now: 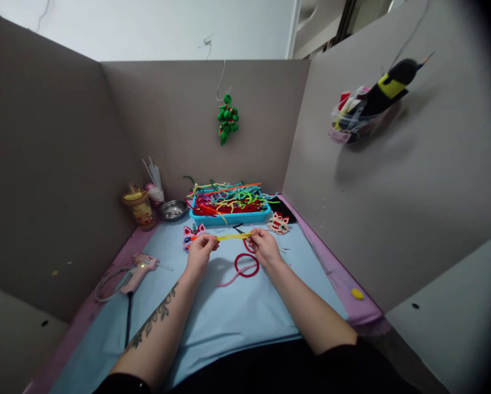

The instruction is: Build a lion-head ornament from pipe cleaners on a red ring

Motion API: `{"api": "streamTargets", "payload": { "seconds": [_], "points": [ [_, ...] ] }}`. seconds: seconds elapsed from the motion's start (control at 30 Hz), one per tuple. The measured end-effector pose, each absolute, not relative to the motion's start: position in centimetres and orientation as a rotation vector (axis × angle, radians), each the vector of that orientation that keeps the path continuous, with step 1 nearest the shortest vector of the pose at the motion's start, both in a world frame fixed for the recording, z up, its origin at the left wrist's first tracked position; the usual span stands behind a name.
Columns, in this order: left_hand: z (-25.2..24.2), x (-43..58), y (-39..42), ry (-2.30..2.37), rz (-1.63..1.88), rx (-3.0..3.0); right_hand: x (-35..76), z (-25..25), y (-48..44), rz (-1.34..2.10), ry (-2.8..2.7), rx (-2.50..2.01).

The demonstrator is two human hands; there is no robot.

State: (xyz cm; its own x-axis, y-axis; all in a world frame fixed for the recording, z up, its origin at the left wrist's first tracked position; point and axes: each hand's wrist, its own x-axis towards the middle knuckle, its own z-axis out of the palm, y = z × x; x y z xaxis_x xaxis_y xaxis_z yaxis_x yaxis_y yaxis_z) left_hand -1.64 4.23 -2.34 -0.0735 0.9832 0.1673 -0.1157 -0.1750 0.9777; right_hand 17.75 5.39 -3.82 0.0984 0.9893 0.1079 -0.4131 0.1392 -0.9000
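Both my hands are raised over the middle of the table, with yellow pipe cleaners [234, 236] stretched level between them. My left hand [203, 247] pinches one end and my right hand [263, 245] pinches the other. On the cloth below lies a red pipe cleaner bent into a ring [236, 266], and a pink pipe cleaner [228, 283] crosses it. Just behind my left hand, a pink and red pipe-cleaner animal head [188, 232] is partly covered. Beyond my right hand sits a cream and red pipe-cleaner animal head [278, 223].
A blue tray [212, 220] heaped with coloured pipe cleaners stands at the back. Left of it are a metal bowl [173, 210] and a drink cup [141, 208]. A pink glue gun [141, 272] with its cord lies at left. Grey partitions [245, 148] enclose the table.
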Motion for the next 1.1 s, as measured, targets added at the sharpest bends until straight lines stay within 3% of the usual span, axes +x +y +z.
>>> {"api": "streamTargets", "payload": {
  "seconds": [0.2,0.4,0.6,1.1],
  "points": [
    [-2.3,-0.8,3.5,1.0,1.329,0.856,16.5,-3.4,4.7,1.157,-0.729,-0.749],
    [-2.5,0.8,2.1,0.901,1.019,0.834,15.6,-3.2,3.2,1.022,-0.937,-0.767],
    [-2.2,0.7,2.3,0.813,1.276,0.864,14.5,-2.8,1.6,0.95,-1.242,-0.765],
    [-3.4,-0.4,3.2,0.868,1.36,1.041,14.8,-3.8,2.1,1.196,-1.13,-0.776]
  ]
}}
